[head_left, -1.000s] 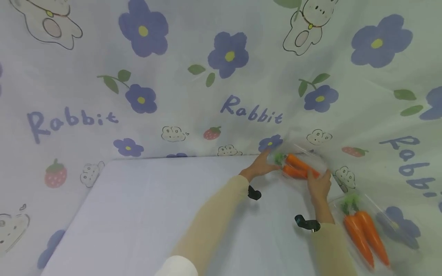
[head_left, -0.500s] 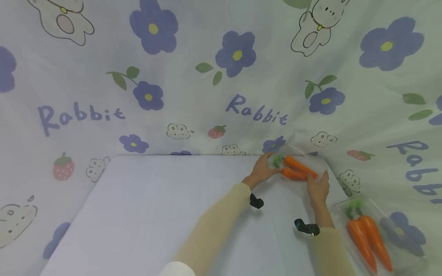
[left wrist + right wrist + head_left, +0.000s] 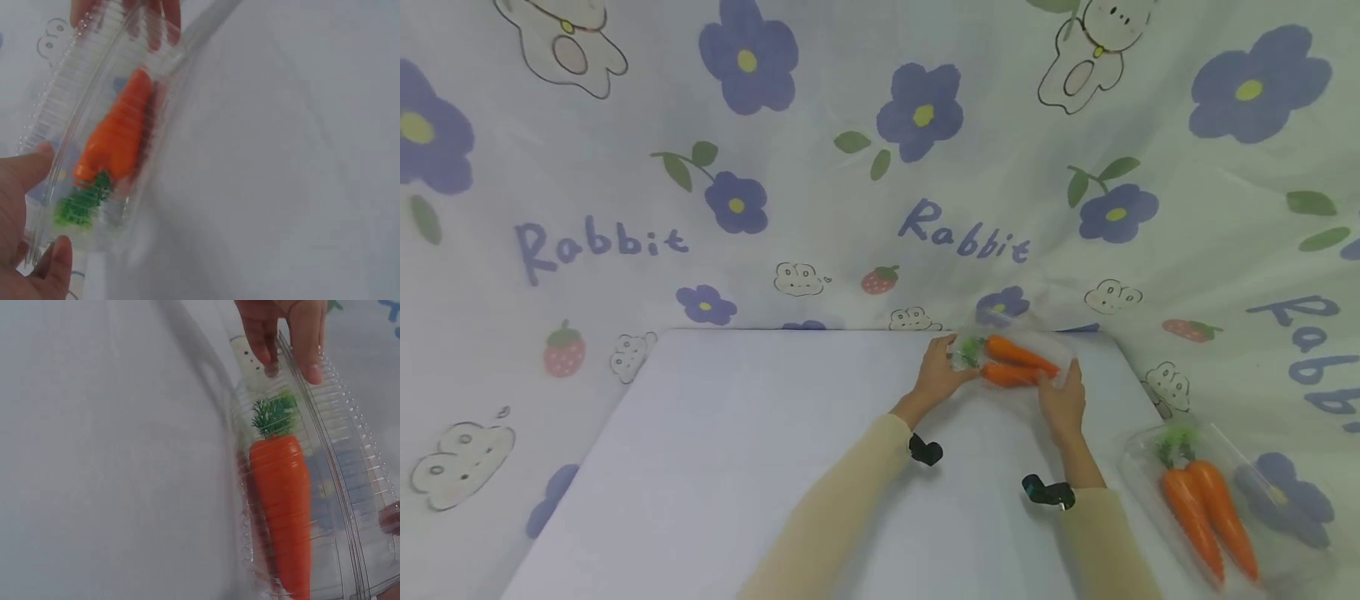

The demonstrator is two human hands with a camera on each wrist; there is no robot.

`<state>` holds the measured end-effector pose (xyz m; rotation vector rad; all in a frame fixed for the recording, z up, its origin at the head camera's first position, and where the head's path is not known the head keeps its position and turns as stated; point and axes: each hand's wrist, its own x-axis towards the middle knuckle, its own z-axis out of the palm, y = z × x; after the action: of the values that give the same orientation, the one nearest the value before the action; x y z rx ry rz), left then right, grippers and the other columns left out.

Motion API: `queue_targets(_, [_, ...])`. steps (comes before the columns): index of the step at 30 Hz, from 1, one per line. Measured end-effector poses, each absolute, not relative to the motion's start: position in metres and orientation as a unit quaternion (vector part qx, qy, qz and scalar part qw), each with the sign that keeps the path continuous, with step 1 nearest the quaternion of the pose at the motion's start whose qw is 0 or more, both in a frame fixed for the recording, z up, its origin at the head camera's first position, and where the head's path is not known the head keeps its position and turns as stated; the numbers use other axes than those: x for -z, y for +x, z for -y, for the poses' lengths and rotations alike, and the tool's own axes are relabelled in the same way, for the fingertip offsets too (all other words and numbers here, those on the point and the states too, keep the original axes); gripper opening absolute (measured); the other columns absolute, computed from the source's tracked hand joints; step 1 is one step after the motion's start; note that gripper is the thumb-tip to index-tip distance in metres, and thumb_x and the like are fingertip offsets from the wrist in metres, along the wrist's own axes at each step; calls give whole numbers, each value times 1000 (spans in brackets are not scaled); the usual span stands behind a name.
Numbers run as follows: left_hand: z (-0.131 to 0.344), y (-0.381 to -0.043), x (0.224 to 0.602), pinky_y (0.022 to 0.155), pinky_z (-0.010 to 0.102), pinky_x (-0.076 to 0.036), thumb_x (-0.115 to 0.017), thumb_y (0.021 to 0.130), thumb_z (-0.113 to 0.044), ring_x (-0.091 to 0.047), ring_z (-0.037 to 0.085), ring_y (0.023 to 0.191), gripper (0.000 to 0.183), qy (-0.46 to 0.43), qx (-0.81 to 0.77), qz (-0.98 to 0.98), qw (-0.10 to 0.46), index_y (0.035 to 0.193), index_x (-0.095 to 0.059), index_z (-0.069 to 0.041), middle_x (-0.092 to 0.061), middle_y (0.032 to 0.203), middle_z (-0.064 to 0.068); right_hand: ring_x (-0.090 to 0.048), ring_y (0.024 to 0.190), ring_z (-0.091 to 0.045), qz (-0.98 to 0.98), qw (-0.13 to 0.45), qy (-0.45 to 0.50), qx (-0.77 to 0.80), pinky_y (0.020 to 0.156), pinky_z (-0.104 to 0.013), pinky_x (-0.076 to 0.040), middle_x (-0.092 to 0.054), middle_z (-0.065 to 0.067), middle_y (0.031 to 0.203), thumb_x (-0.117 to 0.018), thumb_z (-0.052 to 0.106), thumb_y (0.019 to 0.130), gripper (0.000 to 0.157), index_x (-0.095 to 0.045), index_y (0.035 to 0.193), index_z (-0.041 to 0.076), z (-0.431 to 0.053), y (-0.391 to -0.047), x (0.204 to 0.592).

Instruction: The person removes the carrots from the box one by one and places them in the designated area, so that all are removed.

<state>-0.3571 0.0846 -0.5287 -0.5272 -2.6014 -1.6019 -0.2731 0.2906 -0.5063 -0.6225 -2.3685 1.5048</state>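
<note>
Between left hand (image 3: 937, 372) and right hand (image 3: 1063, 405), a clear box (image 3: 1054, 343) holds carrots (image 3: 1011, 375).

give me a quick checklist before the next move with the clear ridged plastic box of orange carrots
1. Left hand grips the clear ridged plastic box at the leafy end: ok
2. Right hand holds the opposite end: ok
3. Two orange green-topped carrots inside: ok
4. Box securely latched: cannot tell
5. Second clear plastic carrot box apart from the held one: ok
6. Second box wholly over the white table: not ok, appears past its right edge
</note>
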Motion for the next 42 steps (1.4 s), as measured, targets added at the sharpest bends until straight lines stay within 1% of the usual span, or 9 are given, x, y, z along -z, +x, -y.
queue_targets(5, [-54,-349,527,96,33,-46,-81,80,-25,-51,25,116,78,-158,519,839,44,142,-38,-2,-42,140,12,-11,143,-42,826,120,-187,-518,114,-54,-12,-13,-27,157,-54,29,98,80,-4,156,5,-270,-281,505])
queue_targets(9, [-26,-335,526,92,38,-48,-81,79,-26,-53,28,114,80,-150,505,848,60,141,-36,-1,-42,140,15,-10,144,-41,833,102,-159,-520,115,-53,-12,-12,-24,158,-53,30,98,81,-3,156,6,-252,-282,509])
queue_targets(13, [4,-317,520,92,44,-48,-82,79,-26,-53,32,115,82,-123,502,854,56,141,-35,-1,-43,142,17,-10,144,-38,835,78,-128,-530,115,-51,-13,-12,-22,159,-54,32,98,81,-3,156,7,-231,-278,513])
queue_targets(17, [23,-301,516,91,47,-48,-83,77,-27,-54,35,115,83,-104,499,859,56,139,-35,1,-42,142,20,-15,143,-40,830,77,-102,-542,114,-52,-16,-14,-22,158,-55,32,98,80,-5,156,8,-214,-271,514])
queue_targets(23, [43,-276,519,89,46,-49,-85,75,-32,-54,32,110,84,-79,491,867,44,135,-35,-3,-48,134,20,-21,141,-41,842,52,-88,-530,111,-56,-23,-15,-21,158,-54,35,98,81,-5,157,9,-199,-257,517])
queue_targets(29, [68,-248,522,85,47,-50,-85,74,-30,-55,33,108,85,-53,494,866,61,136,-34,-1,-53,124,21,-23,140,-41,838,31,-76,-540,110,-56,-25,-16,-20,158,-56,35,97,81,-8,157,11,-174,-246,521])
queue_targets(35, [89,-219,522,81,45,-50,-84,76,-29,-55,30,104,81,-33,496,865,73,135,-34,-4,-51,121,16,-20,142,-40,834,29,-55,-548,111,-56,-23,-16,-18,159,-58,31,97,79,-11,157,11,-153,-235,523])
queue_targets(39, [97,-207,522,77,42,-49,-84,76,-30,-53,29,102,80,-30,499,862,87,133,-34,-4,-49,120,15,-19,143,-37,828,33,-43,-558,112,-54,-21,-17,-17,159,-60,29,96,78,-13,157,12,-145,-229,524])
queue_targets(42, [102,-200,523,75,39,-48,-84,76,-31,-52,28,101,81,-26,499,862,90,133,-33,-5,-47,121,15,-19,143,-38,823,31,-43,-566,112,-55,-20,-18,-18,158,-61,29,95,80,-13,157,11,-141,-224,524])
